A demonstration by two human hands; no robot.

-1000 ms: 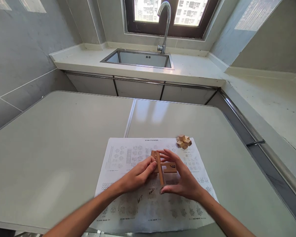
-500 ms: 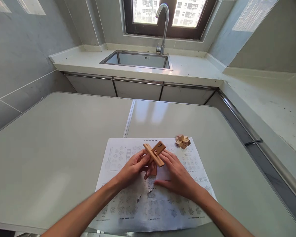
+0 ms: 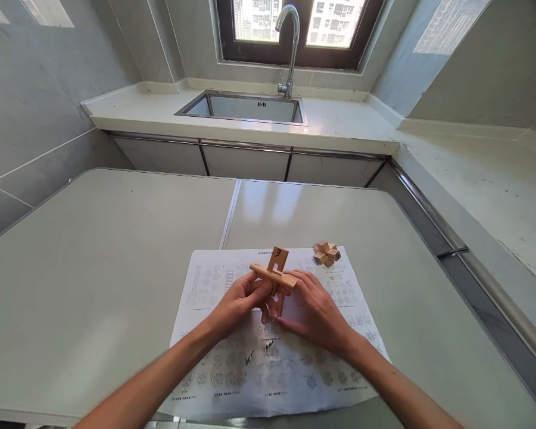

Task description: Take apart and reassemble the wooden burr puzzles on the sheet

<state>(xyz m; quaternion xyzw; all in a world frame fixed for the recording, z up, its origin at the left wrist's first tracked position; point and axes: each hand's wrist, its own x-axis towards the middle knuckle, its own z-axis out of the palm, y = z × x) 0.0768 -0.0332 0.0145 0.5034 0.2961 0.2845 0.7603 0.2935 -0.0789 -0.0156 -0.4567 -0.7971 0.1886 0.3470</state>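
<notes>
Several flat wooden puzzle pieces (image 3: 274, 276) are crossed together between my hands, above a printed sheet. One piece stands up at the back with a dark handwritten mark on it; another lies across it, and a third hangs below, partly covered by fingers. My left hand (image 3: 243, 296) is closed on the left side of the pieces, thumb and fingers pinching them. My right hand (image 3: 317, 304) is at the right side, its fingertips against the crosswise piece and its thumb near the lower one. Whether it grips firmly is partly hidden.
The printed sheet (image 3: 232, 381), covered with small diagrams, lies on the pale table (image 3: 93, 268). A finished-looking wooden burr puzzle (image 3: 326, 254) sits at its upper right corner. Beyond the table are a counter with a sink (image 3: 245, 107) and a tap (image 3: 293, 53).
The pieces have been turned, so the marked one stands more upright and the crosswise one lies flatter. My right thumb has come in closer to the lower piece. The view shifted slightly.
</notes>
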